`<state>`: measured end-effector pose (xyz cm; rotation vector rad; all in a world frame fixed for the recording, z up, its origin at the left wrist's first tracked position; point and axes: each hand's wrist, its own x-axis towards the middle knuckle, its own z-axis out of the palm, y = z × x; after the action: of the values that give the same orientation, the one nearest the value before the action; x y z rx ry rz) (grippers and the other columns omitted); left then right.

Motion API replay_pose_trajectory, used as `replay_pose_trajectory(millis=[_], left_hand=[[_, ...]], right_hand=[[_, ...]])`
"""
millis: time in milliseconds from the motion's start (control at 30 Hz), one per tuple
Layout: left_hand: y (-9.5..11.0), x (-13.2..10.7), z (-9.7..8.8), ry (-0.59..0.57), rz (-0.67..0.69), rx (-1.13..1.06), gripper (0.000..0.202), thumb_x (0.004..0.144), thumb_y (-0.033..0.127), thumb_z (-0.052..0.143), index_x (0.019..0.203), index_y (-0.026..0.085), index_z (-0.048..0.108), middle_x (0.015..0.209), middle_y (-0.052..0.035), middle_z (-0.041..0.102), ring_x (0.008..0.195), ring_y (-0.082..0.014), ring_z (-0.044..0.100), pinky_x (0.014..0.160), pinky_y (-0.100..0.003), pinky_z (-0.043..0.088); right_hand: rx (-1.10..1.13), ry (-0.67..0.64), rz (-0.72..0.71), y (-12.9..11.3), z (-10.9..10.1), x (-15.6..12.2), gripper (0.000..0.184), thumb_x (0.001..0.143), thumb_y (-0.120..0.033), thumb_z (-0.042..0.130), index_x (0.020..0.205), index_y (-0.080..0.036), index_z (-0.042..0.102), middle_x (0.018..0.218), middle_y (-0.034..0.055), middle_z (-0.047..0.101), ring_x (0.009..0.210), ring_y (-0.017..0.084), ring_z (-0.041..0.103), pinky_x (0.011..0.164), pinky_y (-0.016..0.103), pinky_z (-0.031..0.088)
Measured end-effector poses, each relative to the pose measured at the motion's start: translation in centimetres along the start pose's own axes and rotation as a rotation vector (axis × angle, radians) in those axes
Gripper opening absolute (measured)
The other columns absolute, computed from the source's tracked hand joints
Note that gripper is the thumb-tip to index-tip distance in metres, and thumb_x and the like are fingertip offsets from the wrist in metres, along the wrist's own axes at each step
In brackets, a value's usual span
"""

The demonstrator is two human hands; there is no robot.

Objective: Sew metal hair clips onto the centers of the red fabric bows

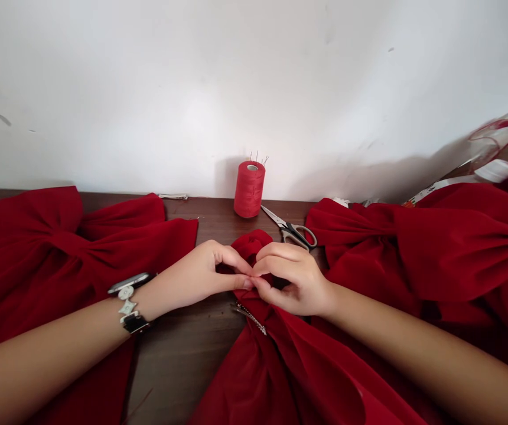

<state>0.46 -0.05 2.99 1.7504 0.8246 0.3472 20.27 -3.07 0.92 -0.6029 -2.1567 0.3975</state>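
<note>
Red bow (59, 243) at nine o'clock. Left hand (207, 273) pinching over the gathered red cloth (258, 372) at centre; thread spool (248, 192) beyond, at twelve; right hand (300, 277) pinching too, fingertips touching the left's, anything gripped hidden. Scissors (288, 229) close by at one, more bows (440, 254) crowding three.

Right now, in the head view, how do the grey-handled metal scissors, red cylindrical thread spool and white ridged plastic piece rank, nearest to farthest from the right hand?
1. Scissors, just beyond the right hand.
2. Thread spool, standing left of the scissors.
3. White plastic piece, far right.
</note>
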Motion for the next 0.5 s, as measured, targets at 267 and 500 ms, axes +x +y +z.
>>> replay_pose_trajectory(millis=[267,500], left_hand=[[0.0,-0.2,-0.1,0.005,-0.076,-0.085,0.017,0.08,0.034,0.071,0.086,0.021,0.079,0.084,-0.0021,0.077,0.079,-0.0179,0.067,0.075,-0.024,0.05],[0.3,-0.1,-0.4,-0.021,-0.111,-0.088,0.018,0.081,0.034,0.069,0.079,0.019,0.079,0.08,-0.0023,0.076,0.075,-0.0162,0.066,0.072,-0.022,0.049]], right_hand=[[0.465,-0.02,0.496,0.9,-0.3,0.2,0.01,0.088,-0.023,0.059,0.082,-0.015,0.06,0.072,0.002,0.06,0.06,0.01,0.051,0.055,0.023,0.043],[0.633,-0.109,0.619,1.5,-0.2,-0.2,0.018,0.084,-0.03,0.066,0.082,-0.012,0.061,0.067,-0.0002,0.058,0.054,0.007,0.047,0.053,0.02,0.04]])
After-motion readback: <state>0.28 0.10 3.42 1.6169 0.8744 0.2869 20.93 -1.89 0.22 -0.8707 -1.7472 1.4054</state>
